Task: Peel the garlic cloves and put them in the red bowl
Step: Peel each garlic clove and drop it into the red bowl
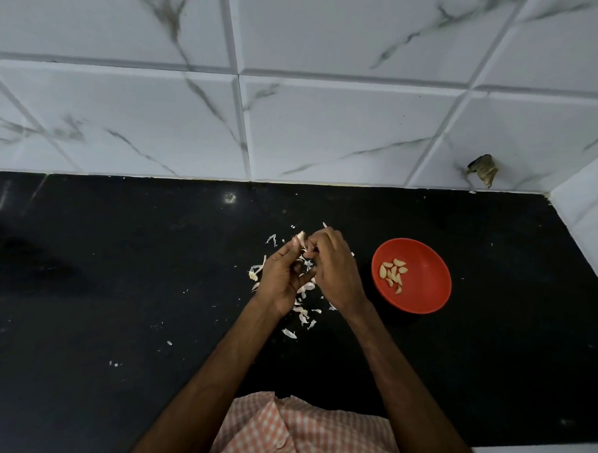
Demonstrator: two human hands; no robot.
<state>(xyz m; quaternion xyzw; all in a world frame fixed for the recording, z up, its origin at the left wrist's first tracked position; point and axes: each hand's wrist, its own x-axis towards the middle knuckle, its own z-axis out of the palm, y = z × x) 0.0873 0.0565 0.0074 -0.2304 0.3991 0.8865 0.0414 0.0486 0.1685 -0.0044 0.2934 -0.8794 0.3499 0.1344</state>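
The red bowl [425, 293] is round and shallow, and sits upright. A small heap of peeled garlic cloves [393, 273] lies inside it, toward its left side — pale yellow, curved, touching one another. Another garlic clove [301, 239] — whitish — is pinched between the left hand [281, 277] and the right hand [335, 267], left of the bowl and apart from it.

Black stone countertop [116, 287]. Lying directly on it: a red bowl [425, 286], right of centre, containing peeled garlic cloves [393, 273]; a loose scatter of white garlic skins [289, 333] at centre, well apart from the bowl; isolated white flecks [113, 363] toward the left.
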